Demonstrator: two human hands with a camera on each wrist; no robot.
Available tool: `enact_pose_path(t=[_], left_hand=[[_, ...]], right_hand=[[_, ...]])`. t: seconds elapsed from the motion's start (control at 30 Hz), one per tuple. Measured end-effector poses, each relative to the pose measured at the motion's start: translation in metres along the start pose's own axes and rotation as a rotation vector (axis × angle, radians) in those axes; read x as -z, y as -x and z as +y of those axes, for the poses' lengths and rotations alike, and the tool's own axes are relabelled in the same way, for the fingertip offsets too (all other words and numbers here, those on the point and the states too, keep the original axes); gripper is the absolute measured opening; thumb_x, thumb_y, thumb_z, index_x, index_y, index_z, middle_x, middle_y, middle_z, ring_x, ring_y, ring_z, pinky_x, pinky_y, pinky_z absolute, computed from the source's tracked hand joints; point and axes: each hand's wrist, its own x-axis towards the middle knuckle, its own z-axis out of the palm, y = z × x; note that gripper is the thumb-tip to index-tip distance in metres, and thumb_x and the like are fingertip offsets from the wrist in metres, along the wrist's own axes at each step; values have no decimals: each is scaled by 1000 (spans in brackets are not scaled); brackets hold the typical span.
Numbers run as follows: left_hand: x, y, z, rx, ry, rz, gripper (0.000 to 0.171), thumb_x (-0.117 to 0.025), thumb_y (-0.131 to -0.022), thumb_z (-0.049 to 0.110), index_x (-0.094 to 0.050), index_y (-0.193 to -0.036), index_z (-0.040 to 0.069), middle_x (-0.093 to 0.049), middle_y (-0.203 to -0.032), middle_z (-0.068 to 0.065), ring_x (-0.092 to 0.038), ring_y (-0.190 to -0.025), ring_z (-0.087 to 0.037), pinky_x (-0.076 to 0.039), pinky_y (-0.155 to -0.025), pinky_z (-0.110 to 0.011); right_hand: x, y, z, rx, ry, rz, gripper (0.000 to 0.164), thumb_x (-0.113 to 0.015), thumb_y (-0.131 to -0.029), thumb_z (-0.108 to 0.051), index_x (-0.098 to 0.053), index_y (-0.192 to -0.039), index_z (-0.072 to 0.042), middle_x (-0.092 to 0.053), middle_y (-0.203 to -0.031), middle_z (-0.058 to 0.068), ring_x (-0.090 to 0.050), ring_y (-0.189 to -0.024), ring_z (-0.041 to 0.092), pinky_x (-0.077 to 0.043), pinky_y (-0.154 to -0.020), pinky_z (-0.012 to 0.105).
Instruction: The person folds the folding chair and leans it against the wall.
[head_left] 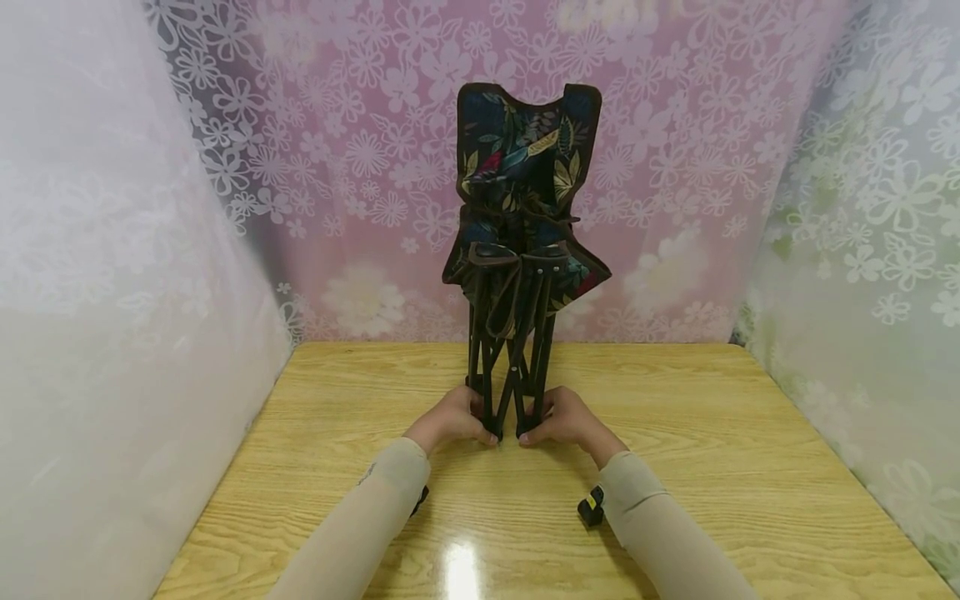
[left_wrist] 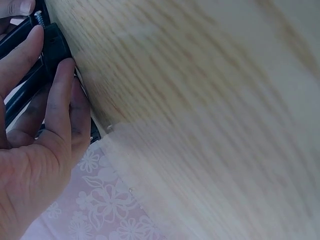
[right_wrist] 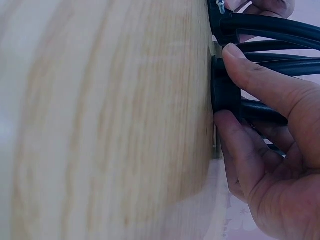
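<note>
A folding camping chair (head_left: 517, 158) stands upright on the table, its dark leaf-patterned fabric bunched and its crossed black legs drawn close together. Down at the base, my left hand (head_left: 450, 419) pinches the front left foot. In the left wrist view, thumb and fingers lie around that black plastic foot (left_wrist: 56, 47), with a screw showing by the thumb. My right hand (head_left: 572, 423) grips the front right foot on the other side. The right wrist view shows this foot (right_wrist: 226, 90) between thumb and fingers, close beside the other foot. A fabric loop hangs between the legs.
The wood-grain table (head_left: 360, 375) runs back to a pink flowered curtain (head_left: 375, 167). A pale sheet (head_left: 135, 292) hangs on the left and a flowered one (head_left: 870, 275) on the right. A small black device (head_left: 591, 508) sits at the right wrist.
</note>
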Motion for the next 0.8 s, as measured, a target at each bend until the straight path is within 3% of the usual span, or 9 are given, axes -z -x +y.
enact_pose_path(t=[0.5, 0.8], left_hand=[[0, 0, 1, -6, -9, 21, 43, -96, -78, 13, -75, -114, 0, -75, -109, -10, -69, -102, -24, -58, -99, -45], [0, -2, 2, -18, -31, 38, 45, -96, -78, 13, -76, -115, -3, -75, -113, -14, -70, -106, -27, -58, -100, -46]], right_hand=[[-2, -4, 2, 8, -12, 15, 41, -103, -68, -15, -81, -100, -2, -72, -92, 11, -61, -81, 20, -52, -69, 30], [-1, -7, 2, 17, 9, 10, 42, -102, -69, -16, -81, -103, -1, -75, -93, 10, -69, -84, 20, -58, -73, 33]])
